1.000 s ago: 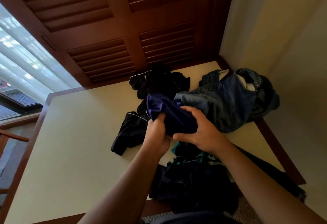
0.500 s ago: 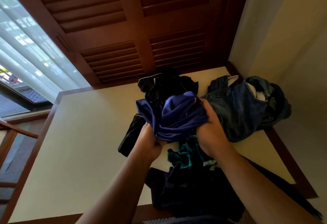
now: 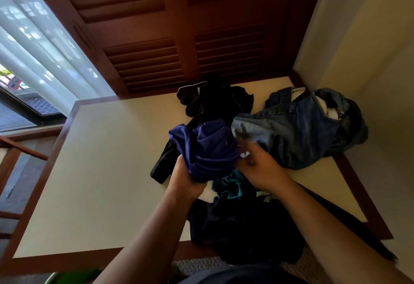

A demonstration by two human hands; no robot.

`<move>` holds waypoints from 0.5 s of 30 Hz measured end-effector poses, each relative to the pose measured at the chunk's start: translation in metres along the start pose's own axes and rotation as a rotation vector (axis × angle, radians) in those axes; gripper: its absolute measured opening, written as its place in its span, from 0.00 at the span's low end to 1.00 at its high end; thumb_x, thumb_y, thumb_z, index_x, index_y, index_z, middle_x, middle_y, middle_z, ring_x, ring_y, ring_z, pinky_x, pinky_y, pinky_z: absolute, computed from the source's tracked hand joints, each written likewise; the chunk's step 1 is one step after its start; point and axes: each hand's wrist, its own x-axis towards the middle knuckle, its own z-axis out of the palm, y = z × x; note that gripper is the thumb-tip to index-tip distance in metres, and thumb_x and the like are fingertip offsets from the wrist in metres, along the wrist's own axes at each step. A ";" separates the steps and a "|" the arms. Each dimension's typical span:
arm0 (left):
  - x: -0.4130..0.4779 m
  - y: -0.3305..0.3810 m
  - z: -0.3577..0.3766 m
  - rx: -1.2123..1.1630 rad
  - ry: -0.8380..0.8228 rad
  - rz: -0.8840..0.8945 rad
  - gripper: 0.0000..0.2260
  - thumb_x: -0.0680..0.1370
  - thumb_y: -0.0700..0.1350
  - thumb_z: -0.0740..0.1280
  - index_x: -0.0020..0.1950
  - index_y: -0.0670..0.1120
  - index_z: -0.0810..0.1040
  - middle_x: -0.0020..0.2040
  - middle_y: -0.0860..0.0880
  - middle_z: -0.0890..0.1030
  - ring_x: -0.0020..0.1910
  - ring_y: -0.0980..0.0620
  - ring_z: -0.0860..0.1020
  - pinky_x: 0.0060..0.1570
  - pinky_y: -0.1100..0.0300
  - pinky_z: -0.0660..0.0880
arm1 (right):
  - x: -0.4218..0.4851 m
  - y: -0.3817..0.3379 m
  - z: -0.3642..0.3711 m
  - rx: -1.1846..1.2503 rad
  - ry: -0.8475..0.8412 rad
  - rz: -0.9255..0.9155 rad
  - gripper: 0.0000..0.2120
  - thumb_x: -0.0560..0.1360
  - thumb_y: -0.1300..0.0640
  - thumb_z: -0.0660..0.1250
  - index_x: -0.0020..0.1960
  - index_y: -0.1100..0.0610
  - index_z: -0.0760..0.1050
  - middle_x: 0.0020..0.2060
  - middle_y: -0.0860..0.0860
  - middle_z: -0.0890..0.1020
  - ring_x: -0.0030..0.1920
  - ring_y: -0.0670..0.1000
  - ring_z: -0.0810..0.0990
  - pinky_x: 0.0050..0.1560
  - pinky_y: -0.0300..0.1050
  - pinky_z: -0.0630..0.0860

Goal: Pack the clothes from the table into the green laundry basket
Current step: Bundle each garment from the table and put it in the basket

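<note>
While we bunch the purple shirt above the counter, our left hand clenches its lower folds; our right hand, blurred, sits beside it, grip indeterminate. Step, by our judgement: gathering one garment. Next: carry it down to the basket, only a green sliver at the bottom edge. Remaining: jeans, black jacket, teal item, dark pile, partly overlapped.
</note>
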 end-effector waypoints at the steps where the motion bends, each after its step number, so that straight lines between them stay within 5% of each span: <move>1: 0.000 -0.002 -0.008 -0.022 0.025 0.024 0.15 0.79 0.50 0.63 0.55 0.45 0.86 0.60 0.42 0.84 0.53 0.44 0.85 0.52 0.48 0.82 | -0.006 0.011 0.003 -0.050 -0.046 0.128 0.27 0.77 0.44 0.69 0.73 0.48 0.67 0.66 0.50 0.75 0.67 0.53 0.75 0.67 0.51 0.74; 4: -0.002 -0.009 -0.036 -0.128 0.079 0.018 0.18 0.84 0.49 0.58 0.54 0.46 0.87 0.56 0.43 0.86 0.53 0.43 0.85 0.54 0.47 0.82 | -0.027 0.050 0.016 -0.420 -0.197 0.332 0.53 0.68 0.28 0.68 0.82 0.49 0.46 0.80 0.53 0.56 0.79 0.57 0.56 0.76 0.57 0.61; 7: -0.009 -0.019 -0.061 -0.139 0.177 -0.014 0.15 0.83 0.48 0.59 0.58 0.47 0.84 0.62 0.43 0.82 0.61 0.42 0.79 0.70 0.44 0.70 | -0.041 0.080 0.033 -0.616 -0.213 0.470 0.59 0.64 0.27 0.67 0.80 0.44 0.33 0.81 0.54 0.47 0.79 0.65 0.51 0.72 0.66 0.61; 10: -0.020 -0.030 -0.076 -0.117 0.215 0.008 0.13 0.83 0.46 0.59 0.55 0.47 0.83 0.57 0.44 0.83 0.53 0.44 0.82 0.56 0.48 0.80 | -0.040 0.092 0.040 -0.714 -0.124 0.420 0.39 0.72 0.42 0.65 0.78 0.50 0.54 0.73 0.62 0.65 0.70 0.66 0.70 0.65 0.61 0.73; 12: -0.028 -0.036 -0.081 -0.109 0.195 0.011 0.14 0.83 0.46 0.59 0.58 0.47 0.84 0.58 0.42 0.85 0.52 0.43 0.85 0.53 0.47 0.82 | -0.033 0.089 0.036 -0.697 -0.068 0.368 0.23 0.74 0.48 0.64 0.67 0.53 0.67 0.63 0.60 0.76 0.62 0.64 0.78 0.58 0.56 0.77; 15: -0.034 -0.042 -0.091 -0.082 0.194 0.008 0.16 0.80 0.47 0.60 0.50 0.48 0.89 0.56 0.43 0.86 0.51 0.43 0.86 0.53 0.45 0.81 | -0.024 0.078 0.034 -0.496 0.098 0.335 0.22 0.74 0.48 0.68 0.66 0.53 0.72 0.58 0.56 0.82 0.60 0.60 0.80 0.57 0.51 0.77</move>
